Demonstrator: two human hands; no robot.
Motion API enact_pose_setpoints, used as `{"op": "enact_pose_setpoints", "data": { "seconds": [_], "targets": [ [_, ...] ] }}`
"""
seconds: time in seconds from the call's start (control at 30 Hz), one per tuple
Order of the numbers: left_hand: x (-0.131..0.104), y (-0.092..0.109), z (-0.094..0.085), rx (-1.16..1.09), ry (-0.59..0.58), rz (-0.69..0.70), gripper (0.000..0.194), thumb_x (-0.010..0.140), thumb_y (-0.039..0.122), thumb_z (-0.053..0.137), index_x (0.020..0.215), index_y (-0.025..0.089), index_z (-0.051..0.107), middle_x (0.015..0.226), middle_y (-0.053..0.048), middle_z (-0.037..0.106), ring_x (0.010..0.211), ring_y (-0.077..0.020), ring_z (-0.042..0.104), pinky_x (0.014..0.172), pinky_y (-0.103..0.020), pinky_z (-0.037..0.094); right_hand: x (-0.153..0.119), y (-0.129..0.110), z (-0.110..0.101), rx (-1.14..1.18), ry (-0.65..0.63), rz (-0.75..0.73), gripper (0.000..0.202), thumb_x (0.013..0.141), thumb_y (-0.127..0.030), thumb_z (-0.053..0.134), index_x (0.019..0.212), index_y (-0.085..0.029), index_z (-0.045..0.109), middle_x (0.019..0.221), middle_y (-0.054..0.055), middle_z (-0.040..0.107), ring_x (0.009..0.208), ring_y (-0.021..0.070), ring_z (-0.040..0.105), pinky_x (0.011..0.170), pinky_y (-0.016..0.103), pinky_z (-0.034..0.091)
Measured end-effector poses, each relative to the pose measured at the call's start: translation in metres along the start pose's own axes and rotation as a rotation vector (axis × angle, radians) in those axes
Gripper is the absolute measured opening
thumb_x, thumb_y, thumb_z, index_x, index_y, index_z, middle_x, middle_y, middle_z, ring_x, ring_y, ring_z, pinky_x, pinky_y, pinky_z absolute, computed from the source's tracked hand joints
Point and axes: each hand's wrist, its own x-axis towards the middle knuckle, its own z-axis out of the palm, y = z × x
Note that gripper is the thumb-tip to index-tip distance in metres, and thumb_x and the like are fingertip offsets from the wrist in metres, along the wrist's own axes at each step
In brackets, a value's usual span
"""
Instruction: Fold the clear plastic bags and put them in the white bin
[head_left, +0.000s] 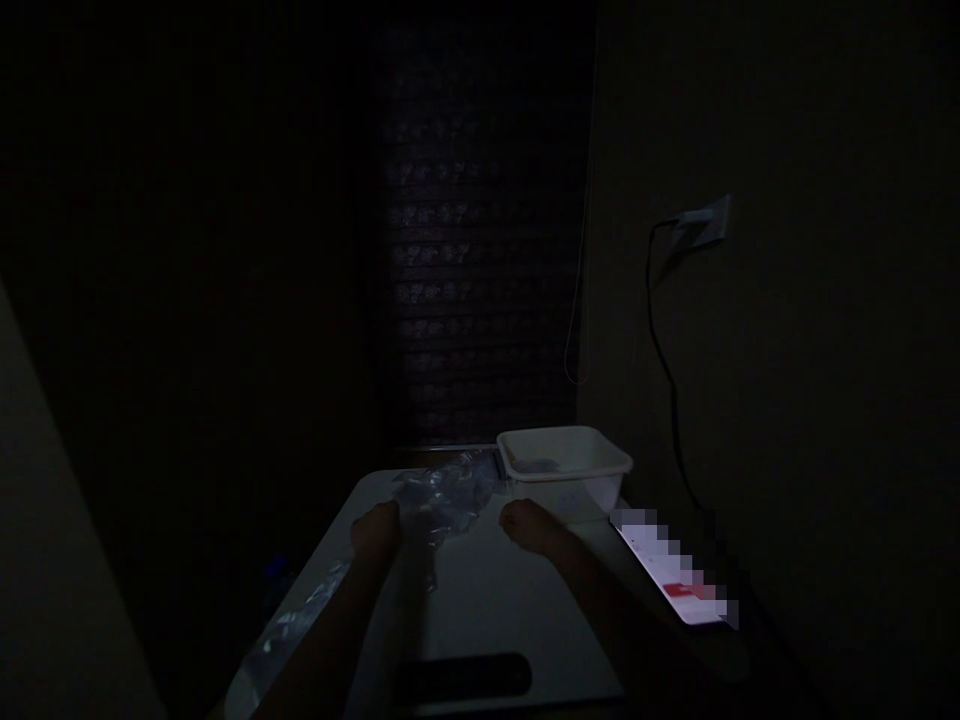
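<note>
The view is very dark. My left hand is closed above the left side of a white table. Crumpled clear plastic lies just beyond and to the right of it. My right hand is also curled closed, in front of a white plastic tub. A gap separates the two hands. Whatever either hand holds, if anything, is hidden in the dark. More shiny clear plastic lies along the table's left edge, beside my left forearm.
A lit screen device lies at the right, partly blurred out. Near the table's front edge is a dark elongated shape. On the right wall, a cable hangs from an outlet. A dark blind covers the back.
</note>
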Motion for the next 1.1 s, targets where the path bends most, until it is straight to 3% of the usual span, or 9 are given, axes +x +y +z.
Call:
{"op": "enact_pose_setpoints", "data": {
  "seconds": [0.2,0.4,0.47,0.53,0.63,0.77,0.87,1.0,1.1],
  "targets": [
    [0.005,0.006,-0.025,-0.03,0.149,0.045,0.029,0.072,0.016,0.031,0.076,0.012,0.06,0.084,-0.015,0.06,0.08,-0.024,0.056,0.063,-0.03,0.041,-0.001,0.005,0.001,0.056,0.022,-0.017,0.025,0.068,-0.014,0.037,0.071,-0.014,0.061,0.064,0.004,0.06,0.052,0.0081,0.052,0.049,0.018,0.034],
    [0.005,0.018,-0.061,-0.223,0.244,0.185,0.024,0.071,0.024,0.038,0.078,0.016,0.06,0.085,-0.008,0.061,0.079,-0.0182,0.056,0.063,-0.023,0.039,0.014,-0.015,-0.014,0.483,0.015,0.046,0.025,0.069,-0.017,0.036,0.077,-0.013,0.059,0.063,0.002,0.058,0.045,0.0058,0.048,0.043,0.017,0.036],
    [0.005,0.025,-0.069,-0.348,0.257,0.241,0.023,0.07,0.026,0.04,0.076,0.015,0.059,0.082,-0.007,0.061,0.076,-0.0166,0.056,0.063,-0.022,0.039,0.016,-0.027,-0.024,0.587,0.05,0.002,0.023,0.068,-0.019,0.04,0.078,-0.012,0.059,0.067,0.002,0.059,0.05,0.0071,0.05,0.045,0.018,0.037],
    [0.006,0.032,-0.072,-0.486,0.26,0.316,0.02,0.07,0.026,0.041,0.071,0.014,0.057,0.075,-0.006,0.061,0.072,-0.015,0.055,0.062,-0.021,0.039,0.017,-0.036,-0.032,0.689,0.123,-0.012,0.033,0.064,-0.022,0.047,0.095,-0.015,0.053,0.087,0.004,0.058,0.057,0.0076,0.051,0.047,0.018,0.038],
    [0.008,0.04,-0.071,-0.728,0.236,0.426,0.015,0.067,0.026,0.043,0.066,0.014,0.051,0.067,-0.003,0.057,0.066,-0.0123,0.053,0.059,-0.02,0.039,0.016,-0.04,-0.037,0.827,0.196,-0.04,0.053,0.056,-0.022,0.056,0.107,-0.017,0.044,0.1,0.005,0.053,0.061,0.0072,0.051,0.051,0.019,0.039],
    [0.008,0.045,-0.067,-0.946,0.197,0.5,0.015,0.064,0.027,0.047,0.069,0.014,0.047,0.063,0.001,0.051,0.059,-0.0093,0.048,0.054,-0.019,0.038,0.011,-0.035,-0.046,0.878,0.151,-0.05,0.026,0.057,-0.024,0.055,0.08,-0.011,0.056,0.066,0.0,0.057,0.059,0.009,0.051,0.056,0.02,0.038],
    [0.005,0.046,-0.065,-1.008,0.124,0.505,0.025,0.058,0.027,0.053,0.079,0.013,0.049,0.062,0.002,0.049,0.055,-0.0087,0.046,0.052,-0.02,0.036,0.005,-0.032,-0.058,0.832,0.193,-0.05,0.015,0.058,-0.026,0.053,0.058,-0.012,0.056,0.053,-0.002,0.051,0.055,0.009,0.048,0.055,0.021,0.036],
    [0.003,0.048,-0.064,-1.06,-0.081,0.552,0.018,0.057,0.028,0.054,0.065,0.012,0.054,0.06,0.002,0.052,0.056,-0.009,0.046,0.056,-0.021,0.036,-0.003,-0.032,-0.07,0.881,0.262,-0.108,0.016,0.058,-0.028,0.054,0.057,-0.012,0.056,0.053,-0.003,0.051,0.055,0.0084,0.047,0.057,0.022,0.035],
    [0.002,0.049,-0.064,-1.143,-0.095,0.489,0.02,0.057,0.032,0.054,0.055,0.012,0.053,0.051,0.003,0.048,0.05,-0.0074,0.043,0.052,-0.02,0.033,-0.007,-0.027,-0.07,0.941,0.215,-0.115,0.021,0.054,-0.032,0.059,0.062,-0.013,0.057,0.058,-0.003,0.054,0.058,0.009,0.048,0.059,0.023,0.036]
  ]
}}
